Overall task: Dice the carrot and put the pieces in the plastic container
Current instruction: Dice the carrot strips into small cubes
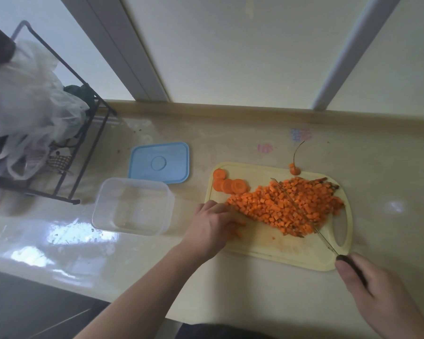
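Observation:
A pile of diced carrot covers the middle of a pale yellow cutting board. Several round carrot slices lie at the board's far left corner. My right hand grips the dark handle of a knife, whose thin blade lies across the dice pile. My left hand rests on the board's left edge, fingers curled against the dice, a few pieces under the fingertips. The clear plastic container stands left of the board with nothing in it.
The container's blue lid lies just behind it. A carrot tip with its thin root sits at the board's far edge. A black wire rack with plastic bags fills the left side. A wall and window frame rise behind the counter.

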A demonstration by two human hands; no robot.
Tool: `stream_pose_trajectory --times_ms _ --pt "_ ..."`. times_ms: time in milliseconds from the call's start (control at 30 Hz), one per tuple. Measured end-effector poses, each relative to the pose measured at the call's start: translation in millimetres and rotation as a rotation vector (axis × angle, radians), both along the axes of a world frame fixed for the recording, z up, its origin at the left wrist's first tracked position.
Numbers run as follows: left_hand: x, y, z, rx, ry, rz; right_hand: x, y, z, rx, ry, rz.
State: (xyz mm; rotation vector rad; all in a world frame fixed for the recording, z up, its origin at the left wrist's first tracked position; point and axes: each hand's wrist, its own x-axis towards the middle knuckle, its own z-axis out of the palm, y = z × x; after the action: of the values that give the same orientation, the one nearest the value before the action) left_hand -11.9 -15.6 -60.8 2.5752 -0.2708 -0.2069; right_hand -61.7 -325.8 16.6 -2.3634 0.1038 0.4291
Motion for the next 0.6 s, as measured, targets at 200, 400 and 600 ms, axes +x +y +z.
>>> stream_pose_trajectory --times_ms 200,400,600 --pt "3.4 -4.9 5.9 0.048 0.033 -0.001 -2.8 -0.2 -0.5 -0.017 0.02 -0.001" --pt "6.7 -19.3 2.2 0.186 -0.021 0.026 -4.3 0.6 1.9 -0.005 0.031 0.007" --pt "10.0 -20.7 -3.2 0.278 -0.105 -0.09 -5.5 1.6 1.1 -0.004 -0.029 0.01"
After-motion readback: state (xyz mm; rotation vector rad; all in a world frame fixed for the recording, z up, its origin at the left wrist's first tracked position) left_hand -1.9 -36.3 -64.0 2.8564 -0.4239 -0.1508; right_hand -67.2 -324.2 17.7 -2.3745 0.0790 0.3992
